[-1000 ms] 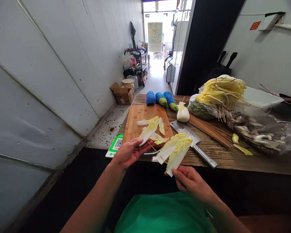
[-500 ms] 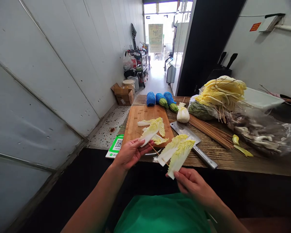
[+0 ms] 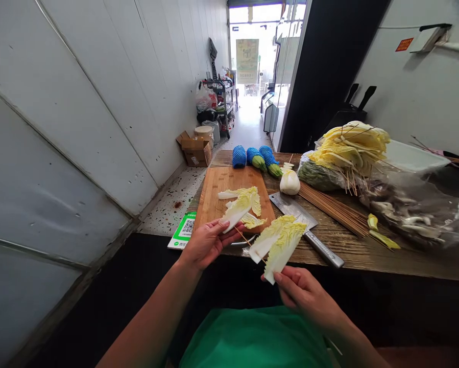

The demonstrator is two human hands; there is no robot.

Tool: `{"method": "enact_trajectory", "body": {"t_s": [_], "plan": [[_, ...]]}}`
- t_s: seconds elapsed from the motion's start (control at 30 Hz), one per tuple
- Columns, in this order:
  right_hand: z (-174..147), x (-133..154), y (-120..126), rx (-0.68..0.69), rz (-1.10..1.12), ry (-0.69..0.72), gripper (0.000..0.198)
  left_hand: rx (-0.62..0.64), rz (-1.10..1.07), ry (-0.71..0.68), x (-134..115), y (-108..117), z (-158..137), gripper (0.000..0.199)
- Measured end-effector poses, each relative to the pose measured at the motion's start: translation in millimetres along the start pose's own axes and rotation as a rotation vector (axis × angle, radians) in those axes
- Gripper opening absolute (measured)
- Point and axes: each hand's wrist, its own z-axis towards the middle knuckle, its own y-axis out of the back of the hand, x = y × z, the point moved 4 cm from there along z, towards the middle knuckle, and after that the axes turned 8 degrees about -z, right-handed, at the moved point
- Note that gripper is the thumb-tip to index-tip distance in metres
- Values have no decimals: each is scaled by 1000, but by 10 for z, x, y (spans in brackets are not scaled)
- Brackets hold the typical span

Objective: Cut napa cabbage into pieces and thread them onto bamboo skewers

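Observation:
My left hand (image 3: 208, 243), in front of the cutting board (image 3: 211, 191), pinches the pale base of a napa cabbage leaf (image 3: 237, 210). A thin wooden skewer (image 3: 244, 237) runs out from those fingers to the right. Two cabbage leaf pieces overlap on it, a rear piece (image 3: 264, 244) and a front piece (image 3: 285, 251). My right hand (image 3: 300, 287) grips the white lower end of the front piece between thumb and fingers. Where the skewer's right end lies is hidden by the leaf. Loose cabbage leaves (image 3: 256, 203) lie on the board beyond my left hand.
Right of the board lie a cleaver (image 3: 295, 210), a cabbage heart (image 3: 290, 183) and a bundle of skewers (image 3: 332, 208). Skewered cabbage leaves (image 3: 354, 145) are piled behind a plastic bag of mushrooms (image 3: 409, 214). Netted green vegetables (image 3: 257, 159) line the back; a QR-code card (image 3: 183, 230) stands left.
Both hands keep their grips on the leaves, with hardly any movement. The whole view has shifted very slightly.

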Motion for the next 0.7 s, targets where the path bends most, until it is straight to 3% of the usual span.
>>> {"method": "enact_trajectory", "body": {"t_s": [0.7], "plan": [[-19,47,32,-2,-56,-20,45,41,41,80,113,2,-5,14]]}}
